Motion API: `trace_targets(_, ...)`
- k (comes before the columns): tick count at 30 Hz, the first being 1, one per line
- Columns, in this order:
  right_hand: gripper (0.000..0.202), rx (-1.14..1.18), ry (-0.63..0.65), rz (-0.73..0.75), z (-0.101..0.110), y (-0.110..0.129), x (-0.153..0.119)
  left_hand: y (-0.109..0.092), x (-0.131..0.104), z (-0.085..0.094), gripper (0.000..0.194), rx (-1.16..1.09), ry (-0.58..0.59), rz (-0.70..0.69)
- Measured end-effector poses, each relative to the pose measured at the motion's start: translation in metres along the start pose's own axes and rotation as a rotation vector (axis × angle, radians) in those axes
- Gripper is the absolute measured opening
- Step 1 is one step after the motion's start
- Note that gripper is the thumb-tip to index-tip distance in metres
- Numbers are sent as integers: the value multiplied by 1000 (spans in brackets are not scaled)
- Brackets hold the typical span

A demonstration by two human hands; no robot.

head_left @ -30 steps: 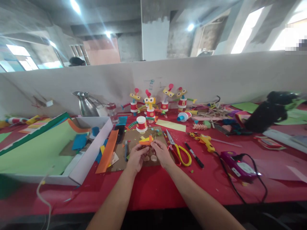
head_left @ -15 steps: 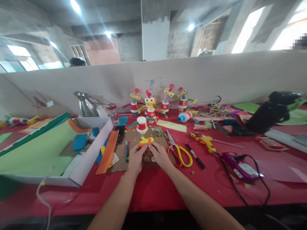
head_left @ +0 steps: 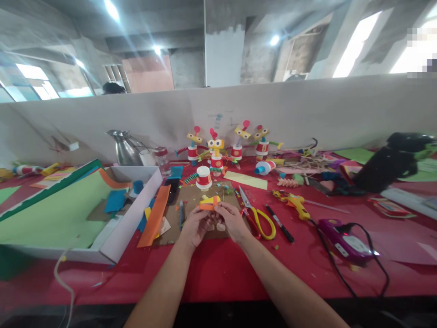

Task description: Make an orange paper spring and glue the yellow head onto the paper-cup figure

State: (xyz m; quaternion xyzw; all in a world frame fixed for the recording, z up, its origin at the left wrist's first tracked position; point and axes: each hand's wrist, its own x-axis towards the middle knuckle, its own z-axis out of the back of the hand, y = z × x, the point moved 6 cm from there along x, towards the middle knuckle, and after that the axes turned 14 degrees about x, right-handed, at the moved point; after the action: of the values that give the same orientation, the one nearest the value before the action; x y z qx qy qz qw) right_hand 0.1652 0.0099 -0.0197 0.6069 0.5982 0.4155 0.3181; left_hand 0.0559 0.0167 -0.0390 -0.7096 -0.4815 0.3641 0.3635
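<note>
Between my fingertips is a small folded piece of yellow and orange paper [head_left: 209,207], held above a brown cardboard mat [head_left: 177,233]. My left hand [head_left: 195,229] pinches its left end, and my right hand [head_left: 232,220] grips the right end where the orange strip crosses the yellow. Just beyond stands a red and white paper cup [head_left: 204,178] with coiled green and black arms. Scissors [head_left: 256,217] with red and yellow handles lie right of my right hand. Left of my left hand are a blue-grey pen [head_left: 181,214] and a long orange paper strip [head_left: 155,217].
Several cup figures with yellow heads, one in front [head_left: 216,159], stand by the partition. A yellow glue gun [head_left: 297,205], a black marker [head_left: 280,223] and a corded purple device [head_left: 344,241] lie right. A white box [head_left: 129,218] holding coloured paper sits left, near a metal jug [head_left: 126,148].
Both hands have turned the paper piece slightly, so its orange strip shows more along the near side. My fingers have shifted their hold. The whole view has moved a little.
</note>
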Motion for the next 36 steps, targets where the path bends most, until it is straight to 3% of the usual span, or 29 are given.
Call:
trace_targets(9, 31, 2, 37, 4, -4, -1, -2, 5, 3, 1, 35, -32, -2, 17)
trace_targets(16, 27, -181, 29, 129, 2, -5, 1, 6, 0, -7, 36, 86, 55, -32)
trace_targets(23, 25, -256, 78, 137, 1, -2, -1, -1, 0, -5, 35, 135, 31, -121)
trace_targets(32, 27, -327, 113, 146, 4, 4, 0, -4, 1, 0, 40, 147, -24, -97)
trace_targets(36, 22, -474, 110, 203, 3, 5, 1, -1, 3, 1, 39, 157, -30, -105)
